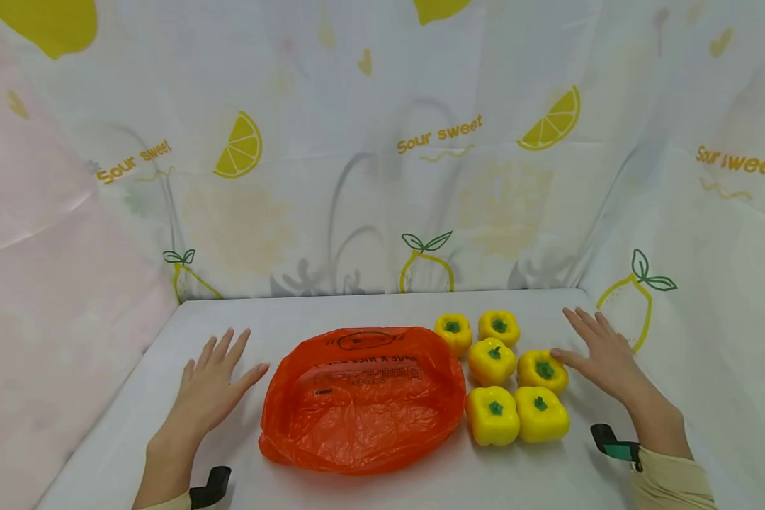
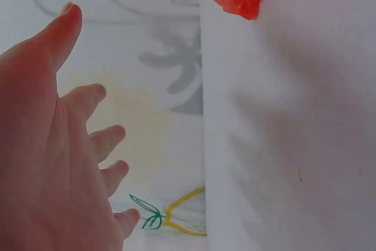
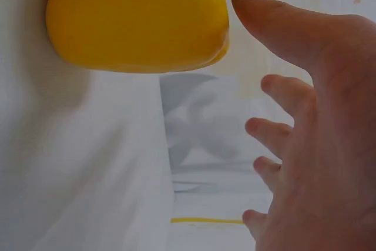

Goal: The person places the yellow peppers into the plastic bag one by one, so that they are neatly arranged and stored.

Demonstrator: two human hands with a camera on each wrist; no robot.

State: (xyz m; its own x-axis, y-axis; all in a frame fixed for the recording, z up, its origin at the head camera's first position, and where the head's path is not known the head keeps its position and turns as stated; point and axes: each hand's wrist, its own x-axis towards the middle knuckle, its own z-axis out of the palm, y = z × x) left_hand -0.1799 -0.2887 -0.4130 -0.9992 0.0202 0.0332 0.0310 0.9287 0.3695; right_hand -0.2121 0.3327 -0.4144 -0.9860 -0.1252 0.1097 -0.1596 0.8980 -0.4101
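a lemon-print curtain (image 1: 370, 99) hangs behind a white table (image 1: 421, 492). on it lies a red bag (image 1: 363, 425). the left hand (image 1: 210, 389), fingers spread, holds nothing beside it; the right hand (image 1: 605, 361) is likewise spread and holding nothing. six yellow peppers (image 1: 493, 416) stand right of the bag, one seemingly just off the right thumb.

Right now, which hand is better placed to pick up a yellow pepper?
Probably the right hand: it holds nothing and its thumb is right by the nearest yellow pepper. The left hand is free too, but the red bag lies between it and that pepper.
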